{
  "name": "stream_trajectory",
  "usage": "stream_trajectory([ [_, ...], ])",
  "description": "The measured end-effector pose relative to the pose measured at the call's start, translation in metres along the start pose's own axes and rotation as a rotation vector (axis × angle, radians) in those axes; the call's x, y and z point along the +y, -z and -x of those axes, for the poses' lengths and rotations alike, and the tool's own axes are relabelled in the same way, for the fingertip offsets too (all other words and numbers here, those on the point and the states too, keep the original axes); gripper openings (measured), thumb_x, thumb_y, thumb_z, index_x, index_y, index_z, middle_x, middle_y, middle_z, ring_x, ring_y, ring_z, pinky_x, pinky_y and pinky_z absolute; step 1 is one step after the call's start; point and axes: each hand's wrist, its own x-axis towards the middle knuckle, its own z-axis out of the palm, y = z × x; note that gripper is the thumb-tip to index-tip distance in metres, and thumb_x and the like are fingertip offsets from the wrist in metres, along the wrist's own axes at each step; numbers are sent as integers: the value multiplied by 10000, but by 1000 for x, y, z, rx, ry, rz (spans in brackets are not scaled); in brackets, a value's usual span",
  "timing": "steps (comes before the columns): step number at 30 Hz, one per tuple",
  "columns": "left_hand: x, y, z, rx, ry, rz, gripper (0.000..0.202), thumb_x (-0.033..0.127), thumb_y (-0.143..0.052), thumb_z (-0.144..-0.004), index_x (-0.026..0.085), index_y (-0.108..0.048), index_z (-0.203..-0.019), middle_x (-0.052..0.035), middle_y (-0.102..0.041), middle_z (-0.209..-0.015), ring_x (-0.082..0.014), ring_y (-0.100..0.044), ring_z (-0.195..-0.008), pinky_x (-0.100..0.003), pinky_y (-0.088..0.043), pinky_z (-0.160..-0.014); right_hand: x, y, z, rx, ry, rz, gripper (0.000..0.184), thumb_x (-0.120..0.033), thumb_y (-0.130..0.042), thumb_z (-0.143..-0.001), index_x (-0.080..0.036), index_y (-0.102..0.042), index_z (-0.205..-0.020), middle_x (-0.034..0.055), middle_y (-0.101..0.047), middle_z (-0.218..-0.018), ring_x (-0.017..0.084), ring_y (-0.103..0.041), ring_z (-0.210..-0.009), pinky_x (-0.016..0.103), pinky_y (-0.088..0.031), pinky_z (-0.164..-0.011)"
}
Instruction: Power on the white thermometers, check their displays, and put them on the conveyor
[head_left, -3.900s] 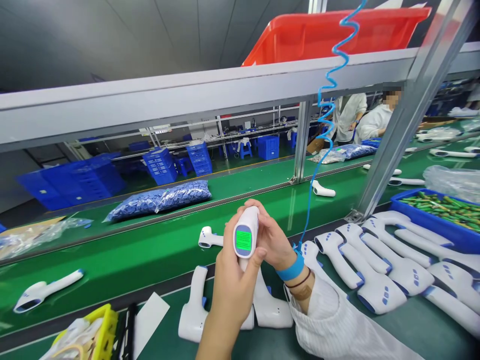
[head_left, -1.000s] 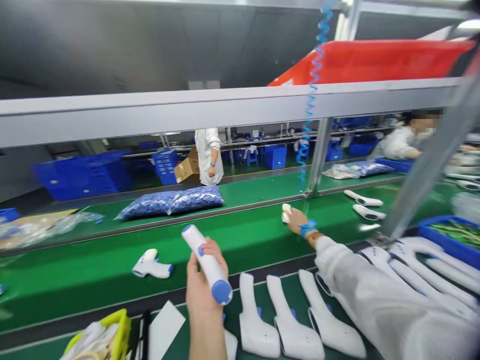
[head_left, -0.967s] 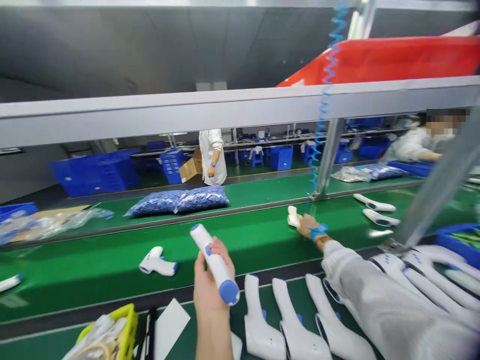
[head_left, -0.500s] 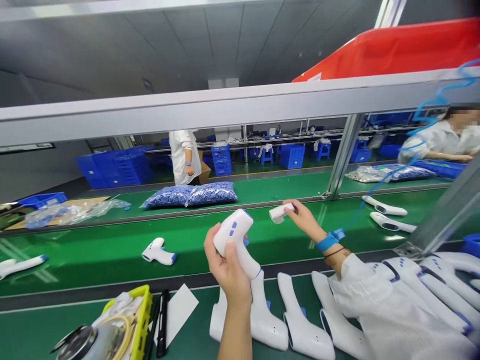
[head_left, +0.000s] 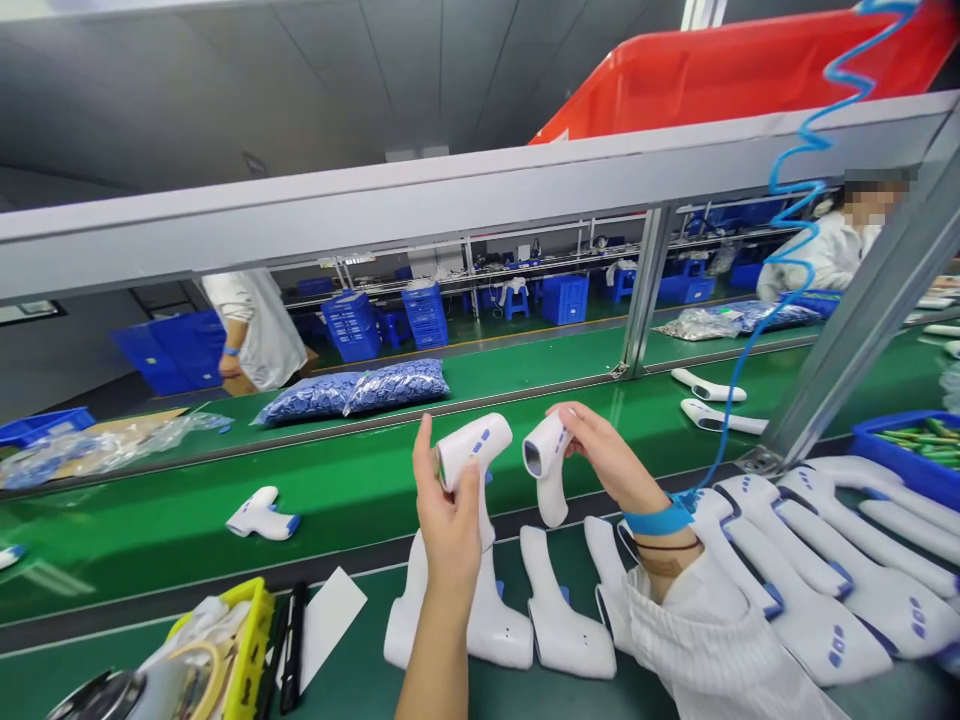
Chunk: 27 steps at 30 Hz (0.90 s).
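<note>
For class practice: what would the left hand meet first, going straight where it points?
The left hand would likely meet the bag of blue pieces beyond the green belt; depth is unclear.

1. Around the wrist behind the right hand, a flat, bright-blue band meets a coiled blue plastic cord.
2. Next, a thin dark cord bracelet and small tan patch.
3. Loose white fabric sleeve, cuff gathered.
4. Left forearm looks bare from here.
</note>
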Motion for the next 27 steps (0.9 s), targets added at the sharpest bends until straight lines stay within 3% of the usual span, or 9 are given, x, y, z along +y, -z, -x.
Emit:
stream_trajectory([
  [2,2,4,-3,-74,15,-136,770,370,-647,-849,299,-253,-1507,-78,-584,-1175,-165,-643,-910,-274,-540,-775,-5,2,3,-100,-30,94,369,-517,-684,-755,-175,-608,-869,-17,-582,-621,117,-539,-513,252,-446,-504],
  [5,2,9,-7,-140,-19,-277,617,351,-667,-833,287,-453,-1409,-86,-566,-1269,-221,-585,-1108,-294,-518,-852,-17,5,8,-169,-47,192,343,-466,-703,-761,-180,-559,-883,-24,-590,-617,128,-585,-474,255,-481,-470],
  [7,0,10,-8,-142,4,-223,523,332,-680,-824,271,-544,-1325,-87,-549,-1331,-247,-539,-1213,-287,-501,-902,-24,7,13,-202,-61,245,317,-420,-709,-767,-187,-526,-882,-19,-610,-677,136,-630,-511,265,-525,-504],
  [9,-2,10,-10,-121,134,-37,543,293,-683,-824,278,-519,-1342,-88,-606,-1248,-237,-621,-1109,-269,-531,-842,-24,11,21,-265,-99,285,298,-374,-705,-777,-196,-495,-889,-17,-620,-736,144,-660,-568,278,-551,-555],
  [12,-4,8,-13,-2,471,385,511,191,-617,-863,277,-493,-1351,-66,-673,-1040,-165,-696,-774,-237,-568,-671,-8,17,45,-333,-152,357,275,-331,-674,-799,-208,-450,-900,-29,-596,-725,150,-647,-629,276,-526,-585],
  [16,-3,4,-21,117,791,672,301,184,-417,-964,88,-518,-1231,-73,-644,-821,-102,-640,-609,-189,-572,-607,27,28,93,-286,-34,523,238,-278,-647,-802,-208,-443,-904,-7,-559,-848,127,-540,-703,255,-446,-630],
  [22,-2,3,-12,-9,1124,795,238,151,-301,-971,66,-506,-1056,-34,-584,-706,-83,-614,-536,-149,-559,-525,56,34,149,-340,149,697,363,-183,-707,-703,-204,-447,-956,35,-533,-1015,165,-513,-898,305,-438,-836],
  [24,-16,9,-11,-50,1231,856,232,97,-321,-925,86,-515,-1051,-36,-594,-720,-96,-631,-570,-165,-574,-545,65,33,156,-396,243,764,355,-212,-705,-716,-203,-445,-956,61,-529,-1063,177,-525,-933,301,-449,-841],
  [27,-48,16,-17,-256,1337,897,284,70,-423,-833,109,-532,-1092,-46,-616,-798,-129,-656,-679,-233,-610,-645,79,32,157,-428,337,869,309,-255,-686,-750,-202,-452,-945,86,-510,-1143,189,-529,-1017,286,-454,-852],
])
